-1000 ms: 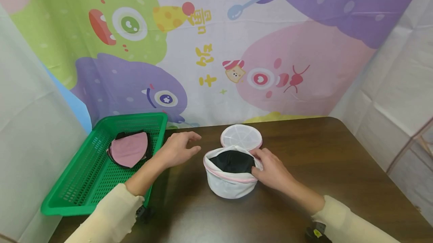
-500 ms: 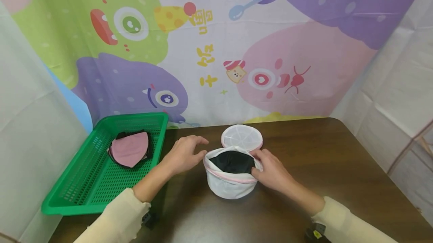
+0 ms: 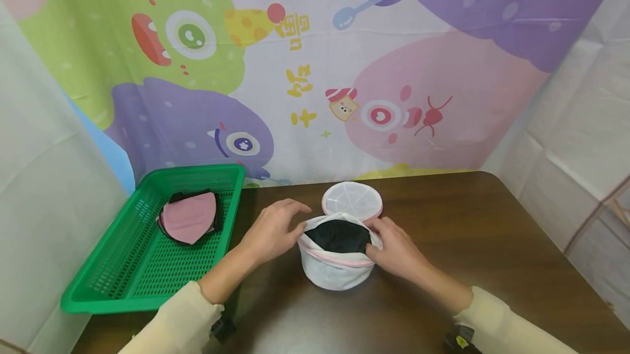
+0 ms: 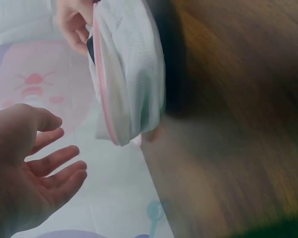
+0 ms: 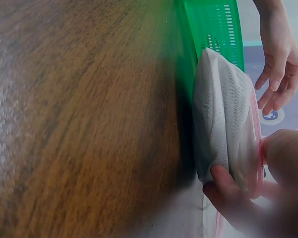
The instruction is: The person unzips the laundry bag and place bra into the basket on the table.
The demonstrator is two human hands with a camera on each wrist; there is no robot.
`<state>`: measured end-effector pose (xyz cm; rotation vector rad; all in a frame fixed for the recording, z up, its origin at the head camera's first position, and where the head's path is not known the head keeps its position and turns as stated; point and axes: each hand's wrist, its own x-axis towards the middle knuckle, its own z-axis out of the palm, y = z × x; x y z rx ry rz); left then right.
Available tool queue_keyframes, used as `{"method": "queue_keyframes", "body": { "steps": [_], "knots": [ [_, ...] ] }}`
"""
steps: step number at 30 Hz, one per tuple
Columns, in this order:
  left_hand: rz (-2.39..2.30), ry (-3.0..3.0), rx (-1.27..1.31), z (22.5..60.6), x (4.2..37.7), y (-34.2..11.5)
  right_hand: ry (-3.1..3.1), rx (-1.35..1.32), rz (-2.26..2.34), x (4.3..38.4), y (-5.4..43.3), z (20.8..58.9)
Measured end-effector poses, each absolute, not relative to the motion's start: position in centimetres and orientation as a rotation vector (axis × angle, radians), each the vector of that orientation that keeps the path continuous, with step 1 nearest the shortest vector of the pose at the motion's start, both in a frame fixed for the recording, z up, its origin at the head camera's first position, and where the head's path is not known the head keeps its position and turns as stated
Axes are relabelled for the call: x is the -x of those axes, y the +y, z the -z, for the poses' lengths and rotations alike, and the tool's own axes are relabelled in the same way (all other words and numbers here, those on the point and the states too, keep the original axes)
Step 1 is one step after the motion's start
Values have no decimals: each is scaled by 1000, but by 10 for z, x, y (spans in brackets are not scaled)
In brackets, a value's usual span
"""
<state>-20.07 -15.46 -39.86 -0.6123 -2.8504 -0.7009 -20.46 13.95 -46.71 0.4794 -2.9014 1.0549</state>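
A round white mesh laundry bag point(image 3: 337, 274) with a pink zipper stands on the table, its mouth unzipped. Its round lid point(image 3: 351, 199) lies folded back behind it. Black fabric point(image 3: 339, 235) fills the mouth; its kind is hard to tell. My right hand point(image 3: 398, 250) grips the right side of the rim, with fingers on the bag's outer wall in the right wrist view. Beside the left rim is my left hand point(image 3: 273, 231), its fingers loosely bent and holding nothing. A gap separates that left hand point(image 4: 35, 168) from the bag point(image 4: 134, 74) in the left wrist view.
A green slotted plastic basket point(image 3: 147, 280) stands at the left of the brown wooden table point(image 3: 443, 206). In it lies a pink cupped fabric piece point(image 3: 189, 217) with black edging, over something black. A cartoon-printed cloth point(image 3: 315, 146) hangs behind the table.
My left hand has moved right, from near the basket to the left rim of the laundry bag. The right hand and the bag have stayed in place.
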Motion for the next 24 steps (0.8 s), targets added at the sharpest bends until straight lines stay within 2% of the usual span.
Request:
{"method": "queue_keyframes", "body": {
  "steps": [18,24],
  "knots": [
    [589,-2785,840,419,196,-144,-2923,-449,-1083,204,139,467],
    [635,-2832,827,421,195,-142,-2927,-451,-1087,204,139,467]
  ]
}}
